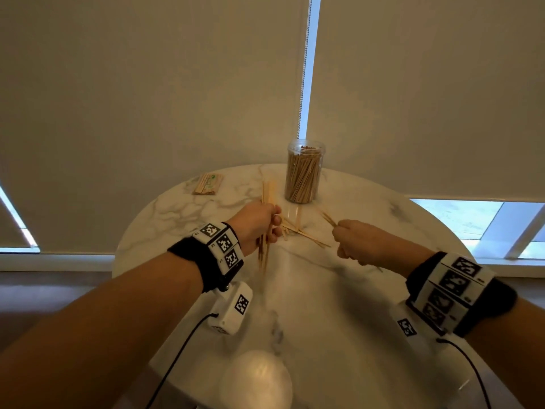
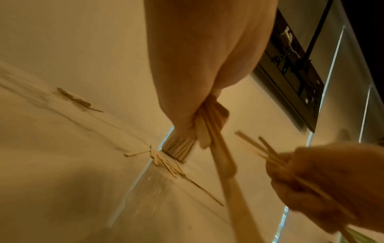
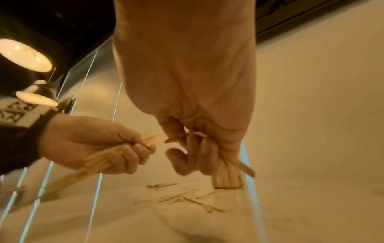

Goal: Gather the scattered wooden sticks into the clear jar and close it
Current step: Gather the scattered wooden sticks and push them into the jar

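Observation:
A clear jar (image 1: 303,172), open-topped and packed with thin wooden sticks, stands at the far middle of the round marble table (image 1: 339,290). My left hand (image 1: 259,224) grips a bundle of long wooden sticks (image 1: 267,202) upright, just left of the jar. My right hand (image 1: 354,240) holds a few thin sticks (image 1: 327,216) whose ends poke out toward the jar. Several loose sticks (image 1: 300,231) lie scattered on the table between the two hands. In the right wrist view the right hand (image 3: 193,154) curls round sticks and the left hand (image 3: 116,148) clutches its bundle.
A packet of sticks (image 1: 208,184) lies at the table's far left. A white rounded object (image 1: 256,379) sits at the near edge. Blinds and a window sill run close behind the table. No jar lid is visible.

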